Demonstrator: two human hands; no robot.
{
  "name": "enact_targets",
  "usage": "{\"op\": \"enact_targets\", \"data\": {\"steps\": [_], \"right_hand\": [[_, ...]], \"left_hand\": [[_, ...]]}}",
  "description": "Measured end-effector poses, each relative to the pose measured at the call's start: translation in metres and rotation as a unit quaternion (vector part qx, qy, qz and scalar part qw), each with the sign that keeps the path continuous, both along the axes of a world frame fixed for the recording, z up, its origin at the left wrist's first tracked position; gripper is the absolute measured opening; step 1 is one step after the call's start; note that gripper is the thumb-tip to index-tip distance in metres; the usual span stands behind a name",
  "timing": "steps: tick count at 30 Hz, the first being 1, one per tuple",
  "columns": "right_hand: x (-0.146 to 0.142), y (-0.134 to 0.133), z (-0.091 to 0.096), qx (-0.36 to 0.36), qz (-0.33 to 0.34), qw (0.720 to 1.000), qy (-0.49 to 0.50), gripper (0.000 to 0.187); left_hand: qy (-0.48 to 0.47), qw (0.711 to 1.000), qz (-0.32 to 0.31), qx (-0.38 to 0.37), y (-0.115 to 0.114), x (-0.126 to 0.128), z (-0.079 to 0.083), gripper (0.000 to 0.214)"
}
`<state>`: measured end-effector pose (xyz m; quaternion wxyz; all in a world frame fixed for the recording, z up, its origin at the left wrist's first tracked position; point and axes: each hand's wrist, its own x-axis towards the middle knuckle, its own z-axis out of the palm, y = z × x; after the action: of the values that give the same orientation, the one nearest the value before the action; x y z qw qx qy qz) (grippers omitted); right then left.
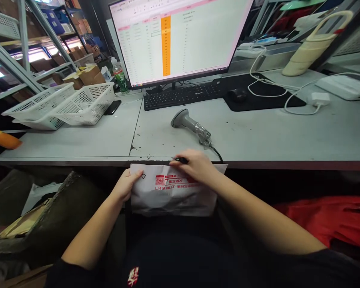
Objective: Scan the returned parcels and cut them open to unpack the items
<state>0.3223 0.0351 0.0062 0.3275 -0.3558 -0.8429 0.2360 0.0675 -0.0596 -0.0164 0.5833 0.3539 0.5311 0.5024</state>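
A white mailing bag [174, 202] with red print and a square code is in front of my body, at the desk's front edge. My left hand [126, 185] pinches its left side, thumb on the printed face. Over the upper edge of the bag, my right hand [199, 167] is closed around a small black tool [181, 160] with a pale, narrow tip. Whether it is a pen or a cutter I cannot tell. Just beyond, a grey barcode scanner [192, 125] lies on the desk, its black cable running down behind my right hand.
The desk [267, 138] carries a monitor [186, 40], keyboard [183, 96], mouse [237, 95] and white cables. White baskets [85, 104], a phone [113, 107] and a bottle [119, 76] stand left. Below left is an open sack [63, 200] holding parcels; red fabric [330, 218] lies below right.
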Motion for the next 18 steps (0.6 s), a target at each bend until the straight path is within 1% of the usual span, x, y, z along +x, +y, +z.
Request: {"op": "enact_targets", "data": {"steps": [1,2,3,4,5,7,8,10,11,13,15,16,17,18], "right_hand": [[0.004,-0.002,0.002,0.052,-0.029,0.997,0.049,0.035],[0.007,-0.005,0.005,0.085,-0.05,0.991,0.087,0.036],[0.01,-0.01,0.008,0.094,-0.061,0.989,0.1,0.036],[0.01,-0.015,0.012,0.085,-0.06,0.991,0.083,0.033],[0.009,-0.02,0.015,0.068,-0.052,0.995,0.044,0.03],[0.003,-0.032,0.019,0.048,-0.011,0.997,-0.057,0.033],[-0.001,-0.038,0.02,0.05,0.018,0.994,-0.097,0.034],[-0.007,-0.047,0.02,0.069,0.072,0.986,-0.133,0.028],[-0.008,-0.051,0.021,0.079,0.092,0.984,-0.13,0.025],[-0.005,-0.058,0.027,0.089,0.119,0.986,-0.079,0.023],[0.002,-0.063,0.037,0.083,0.133,0.987,0.018,0.022],[0.007,-0.066,0.044,0.072,0.132,0.986,0.07,0.021],[0.011,-0.067,0.051,0.057,0.123,0.984,0.118,0.02],[0.016,-0.067,0.057,0.039,0.104,0.981,0.158,0.019]], "left_hand": [[-0.015,1.0,-0.007,-0.008,-0.001,0.003,-0.004,0.045],[-0.027,0.999,-0.013,-0.015,-0.003,0.006,-0.007,0.046],[-0.035,0.999,-0.015,-0.02,-0.004,0.008,-0.01,0.046],[-0.042,0.999,-0.014,-0.022,-0.004,0.011,-0.012,0.047],[-0.046,0.999,-0.01,-0.023,-0.005,0.014,-0.013,0.047],[-0.053,0.998,-0.002,-0.023,-0.006,0.017,-0.014,0.048],[-0.054,0.998,-0.001,-0.023,-0.007,0.018,-0.013,0.048],[-0.045,0.999,0.001,-0.017,-0.012,0.019,-0.01,0.049],[-0.032,0.999,0.005,-0.004,-0.016,0.018,-0.006,0.049],[0.021,0.999,0.002,0.041,-0.027,0.012,0.009,0.043],[0.085,0.991,-0.008,0.107,-0.039,0.002,0.032,0.037],[0.112,0.982,0.014,0.153,-0.044,-0.005,0.046,0.033],[0.128,0.967,0.065,0.208,-0.047,-0.012,0.061,0.029],[0.136,0.941,0.146,0.272,-0.05,-0.019,0.076,0.027]]}}
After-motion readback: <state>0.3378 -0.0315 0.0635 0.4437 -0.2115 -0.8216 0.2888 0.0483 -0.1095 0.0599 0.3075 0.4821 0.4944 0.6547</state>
